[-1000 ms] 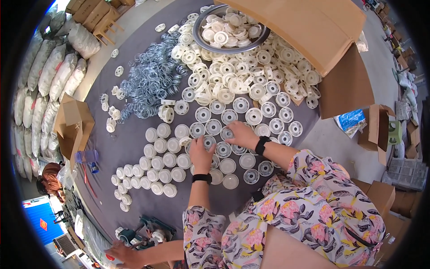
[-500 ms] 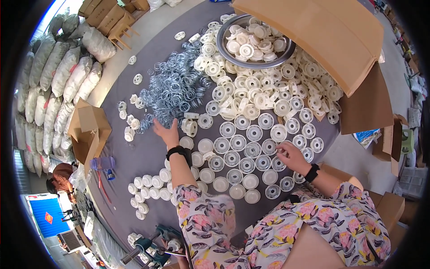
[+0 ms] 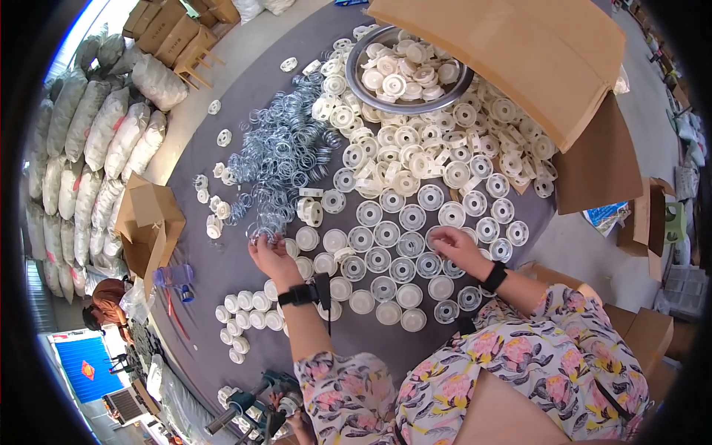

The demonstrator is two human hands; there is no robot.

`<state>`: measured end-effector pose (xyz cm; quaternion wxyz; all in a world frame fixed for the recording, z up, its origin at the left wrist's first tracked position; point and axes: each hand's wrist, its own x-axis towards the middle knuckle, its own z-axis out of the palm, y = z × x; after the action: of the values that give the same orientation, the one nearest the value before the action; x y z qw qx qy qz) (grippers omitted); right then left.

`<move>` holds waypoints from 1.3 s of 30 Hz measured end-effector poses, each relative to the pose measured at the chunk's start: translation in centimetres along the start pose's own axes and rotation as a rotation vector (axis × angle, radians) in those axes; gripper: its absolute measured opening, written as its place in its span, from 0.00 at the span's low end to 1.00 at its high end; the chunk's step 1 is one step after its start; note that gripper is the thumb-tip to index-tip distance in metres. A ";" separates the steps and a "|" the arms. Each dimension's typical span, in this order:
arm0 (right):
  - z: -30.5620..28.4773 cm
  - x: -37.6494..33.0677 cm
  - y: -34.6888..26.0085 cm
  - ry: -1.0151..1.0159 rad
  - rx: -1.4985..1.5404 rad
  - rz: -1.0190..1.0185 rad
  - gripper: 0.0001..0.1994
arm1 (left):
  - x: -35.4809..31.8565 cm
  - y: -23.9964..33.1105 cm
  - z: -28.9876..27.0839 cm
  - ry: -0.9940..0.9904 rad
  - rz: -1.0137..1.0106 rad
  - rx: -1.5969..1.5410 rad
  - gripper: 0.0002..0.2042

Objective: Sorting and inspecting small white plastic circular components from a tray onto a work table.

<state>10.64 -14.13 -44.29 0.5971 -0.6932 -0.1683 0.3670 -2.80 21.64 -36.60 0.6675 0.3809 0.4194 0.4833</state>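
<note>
My left hand [image 3: 273, 259] is closed on a few thin metal springs [image 3: 271, 219] at the near end of a large heap of silvery springs [image 3: 285, 141]. Over the rows of round white plastic pieces [image 3: 386, 234] is my right hand [image 3: 457, 248], its fingers bent together at one piece's edge; whether a small thing is between them I cannot make out. Several of the pieces in these rows have a metal ring lying in them. Nearer to me, at the left, smooth white round caps [image 3: 258, 320] stand in a cluster.
Beyond the rows, loose white pieces [image 3: 404, 148] pile up around a metal basin [image 3: 354, 81] full of similar parts. A big cardboard box [image 3: 512, 52] lies tipped at the far right. A green hand tool [image 3: 256, 408] stands at the near left edge, with another person's hand [image 3: 299, 426] beside it.
My left hand has drawn back from the heap toward me, bringing a few springs with it. My right hand has shifted slightly left and away from me over the rows.
</note>
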 end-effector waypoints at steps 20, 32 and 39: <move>2.7 0.3 -3.9 0.000 0.683 0.176 0.20 | -23.7 -8.5 2.1 -0.635 0.046 0.653 0.22; -6.8 4.9 -1.7 0.169 0.699 0.225 0.14 | -25.8 -9.7 5.0 -0.344 -0.766 0.147 0.14; -8.0 3.3 -2.7 -0.194 0.527 0.100 0.17 | -13.5 -13.7 -1.4 -0.190 0.121 1.138 0.22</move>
<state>19.10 -16.95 -42.58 0.7189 -0.4832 -0.0891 0.4918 -2.03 5.43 -47.02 0.3634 0.7450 0.5287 0.1827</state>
